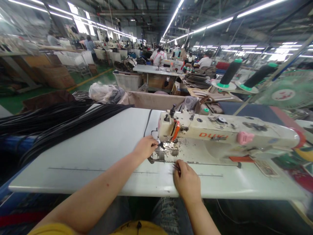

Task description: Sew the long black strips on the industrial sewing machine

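Note:
My left hand is closed at the needle area of a white sewing machine. Its thumb and fingertips pinch a small dark piece, apparently the end of a narrow black strip, beside the presser foot. A black strip lies on the table just behind this hand. My right hand rests near the table's front edge, fingers curled around a small dark tool with thin pointed tips. Most of that tool is hidden in the palm, so its kind is unclear.
A bundle of long black strips covers the left of the white table. Two black thread cones and a green fan stand at right. A fabric-lined bin is behind the table. Other people work farther back.

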Demonstrator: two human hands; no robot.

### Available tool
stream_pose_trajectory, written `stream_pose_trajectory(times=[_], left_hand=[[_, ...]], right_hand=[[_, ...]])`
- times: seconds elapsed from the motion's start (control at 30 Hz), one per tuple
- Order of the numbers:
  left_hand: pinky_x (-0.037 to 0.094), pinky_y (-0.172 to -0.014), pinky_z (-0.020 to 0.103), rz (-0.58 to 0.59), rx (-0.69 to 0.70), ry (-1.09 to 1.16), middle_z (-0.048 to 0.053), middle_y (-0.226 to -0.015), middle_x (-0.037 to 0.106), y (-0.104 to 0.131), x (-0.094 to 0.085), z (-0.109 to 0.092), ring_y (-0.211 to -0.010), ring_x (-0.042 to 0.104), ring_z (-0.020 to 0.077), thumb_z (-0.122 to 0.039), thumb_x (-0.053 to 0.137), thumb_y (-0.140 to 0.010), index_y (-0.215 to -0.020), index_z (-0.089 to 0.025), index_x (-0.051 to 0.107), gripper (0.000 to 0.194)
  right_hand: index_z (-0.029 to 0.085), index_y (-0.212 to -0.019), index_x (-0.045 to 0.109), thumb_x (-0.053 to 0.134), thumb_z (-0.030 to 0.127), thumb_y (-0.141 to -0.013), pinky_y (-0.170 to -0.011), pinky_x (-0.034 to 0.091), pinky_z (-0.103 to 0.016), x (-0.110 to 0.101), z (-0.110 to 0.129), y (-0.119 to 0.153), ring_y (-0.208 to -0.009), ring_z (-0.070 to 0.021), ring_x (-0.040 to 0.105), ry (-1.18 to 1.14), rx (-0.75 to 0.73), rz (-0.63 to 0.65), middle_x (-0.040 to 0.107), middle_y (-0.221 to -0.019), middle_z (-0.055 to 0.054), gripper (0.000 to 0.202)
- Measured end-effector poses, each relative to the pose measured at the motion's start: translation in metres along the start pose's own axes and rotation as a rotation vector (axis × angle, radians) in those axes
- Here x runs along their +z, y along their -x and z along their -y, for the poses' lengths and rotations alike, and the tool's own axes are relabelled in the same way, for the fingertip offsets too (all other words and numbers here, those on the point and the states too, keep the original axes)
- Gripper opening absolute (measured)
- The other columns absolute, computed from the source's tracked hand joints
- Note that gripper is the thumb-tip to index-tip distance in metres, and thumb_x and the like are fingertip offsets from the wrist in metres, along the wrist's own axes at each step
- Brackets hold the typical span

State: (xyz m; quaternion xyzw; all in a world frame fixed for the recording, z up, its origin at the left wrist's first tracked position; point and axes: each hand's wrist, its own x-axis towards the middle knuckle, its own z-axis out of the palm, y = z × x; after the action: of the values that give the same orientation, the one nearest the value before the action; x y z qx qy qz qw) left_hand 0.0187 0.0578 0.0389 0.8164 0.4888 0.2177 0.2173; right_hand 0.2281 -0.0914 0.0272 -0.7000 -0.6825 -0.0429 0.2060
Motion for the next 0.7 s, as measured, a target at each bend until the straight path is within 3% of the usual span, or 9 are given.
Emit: stream_pose_trajectory(times=[0.17,0.37,0.47,0.7], left_hand=[[0.052,-0.083,0.026,0.037,-0.035,-0.013,0.004,-0.101,0.068,0.013,0.001,-0.01,-0.086,0.067,0.0158,-0.017,0.067,-0.088,-0.1,-0.022,0.078,0.018],[0.054,-0.083,0.026,0.13,-0.204,-0.033,0.007,-0.112,0.065,0.031,0.007,-0.042,-0.086,0.067,0.0154,-0.021,0.064,-0.09,-0.106,-0.019,0.075,0.02],[0.053,-0.087,0.026,0.183,-0.222,-0.064,0.008,-0.114,0.063,0.034,0.007,-0.053,-0.088,0.067,0.0162,-0.02,0.064,-0.088,-0.109,-0.018,0.074,0.023],[0.053,-0.091,0.027,0.172,-0.208,-0.044,0.008,-0.119,0.064,0.036,0.008,-0.047,-0.095,0.067,0.0174,-0.014,0.062,-0.086,-0.113,-0.02,0.073,0.03]], right_hand=[[0.021,-0.104,0.065,0.054,0.012,-0.086,-0.066,0.033,-0.029,0.002,0.0,0.001,-0.074,-0.0187,0.061,0.005,0.006,-0.009,0.072,-0.087,-0.004,0.023],[0.021,-0.104,0.064,0.055,0.014,-0.086,-0.067,0.033,-0.029,0.003,0.001,0.002,-0.075,-0.0186,0.062,-0.009,0.011,-0.022,0.072,-0.088,-0.003,0.022],[0.021,-0.104,0.064,0.054,0.013,-0.086,-0.067,0.033,-0.029,0.002,0.002,0.002,-0.075,-0.0182,0.061,-0.016,0.01,-0.02,0.071,-0.087,-0.003,0.022],[0.021,-0.106,0.065,0.055,0.012,-0.085,-0.068,0.034,-0.029,0.001,0.002,0.002,-0.075,-0.0181,0.061,-0.017,0.01,-0.024,0.071,-0.088,-0.003,0.024]])
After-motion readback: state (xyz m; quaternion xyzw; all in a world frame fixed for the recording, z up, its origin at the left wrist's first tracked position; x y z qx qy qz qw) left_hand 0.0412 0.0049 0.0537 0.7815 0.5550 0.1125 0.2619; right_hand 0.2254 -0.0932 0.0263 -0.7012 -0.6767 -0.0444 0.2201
